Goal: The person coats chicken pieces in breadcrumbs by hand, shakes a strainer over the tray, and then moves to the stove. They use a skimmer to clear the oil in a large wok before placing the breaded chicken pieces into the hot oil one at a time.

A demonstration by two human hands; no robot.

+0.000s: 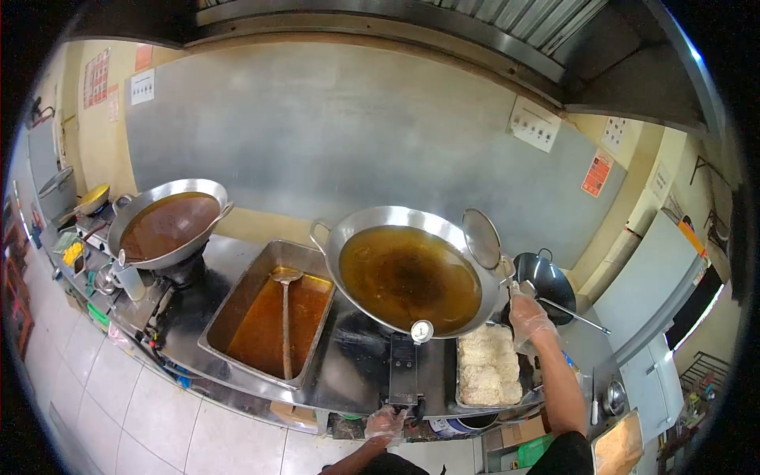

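Along a long stainless-steel desk (237, 252), one broad silver metal wok (396, 218) sits near mid-view, filled with amber-brown oil that darkens at the centre; a round white-faced dial thermometer (422, 331) is fixed at its near rim. Right hand (530, 317), in a clear plastic glove, raised at the wok's right side, fingers bent, just below a round metal strainer (480, 239) that stands tilted against the rim; whether it grasps the strainer's handle or the wok's, cannot tell at this size. Left hand (385, 425), gloved likewise, at the desk's front edge, beside the lower end of a dark upright metal box (403, 372); its grip is also unclear. Left of the wok: a deep rectangular steel pan (261, 273) of orange-brown liquid, a long-handled metal ladle (286, 328) leaning in it. Below the right hand, a metal tray (458, 380) of pale, crumb-coated pieces (488, 360). Black wok (548, 277) beyond.
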